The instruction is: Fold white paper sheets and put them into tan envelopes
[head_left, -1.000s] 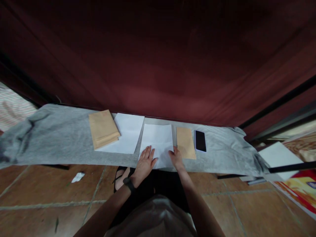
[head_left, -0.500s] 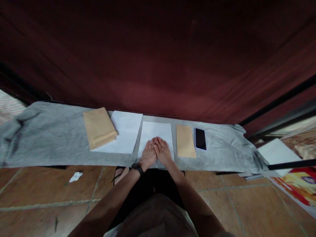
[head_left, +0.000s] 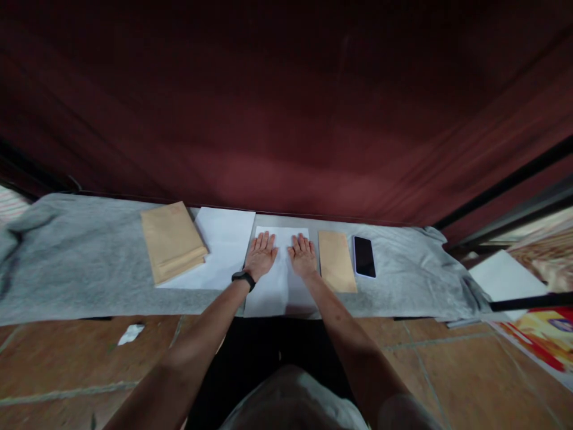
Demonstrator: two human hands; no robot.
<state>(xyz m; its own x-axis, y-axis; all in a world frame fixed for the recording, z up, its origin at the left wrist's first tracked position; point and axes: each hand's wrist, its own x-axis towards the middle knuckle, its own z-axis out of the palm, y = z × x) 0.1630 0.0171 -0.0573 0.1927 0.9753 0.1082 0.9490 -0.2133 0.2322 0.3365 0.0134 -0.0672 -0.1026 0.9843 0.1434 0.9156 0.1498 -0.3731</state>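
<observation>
A white sheet of paper [head_left: 281,292] lies flat in front of me on a grey cloth, with a faint crease down its middle. My left hand [head_left: 261,254] rests palm down on the sheet's left part, fingers stretched out, a black band on the wrist. On its right part lies my right hand [head_left: 302,255], also flat with the fingers spread. To the right is a single brown envelope [head_left: 336,261]. A stack of brown envelopes [head_left: 172,239] sits to the left, partly covering more white paper [head_left: 228,245].
A phone [head_left: 364,257] with a dark screen lies right of the single envelope. The grey cloth [head_left: 89,257] covers a narrow bench against a dark red panel [head_left: 286,131]. A white scrap [head_left: 131,334] lies on the tiled floor. A printed box [head_left: 546,334] stands at the far right.
My hands were together, overlapping on the middle of the sheet. They have moved apart to its left and right sides and farther up. The view has shifted slightly.
</observation>
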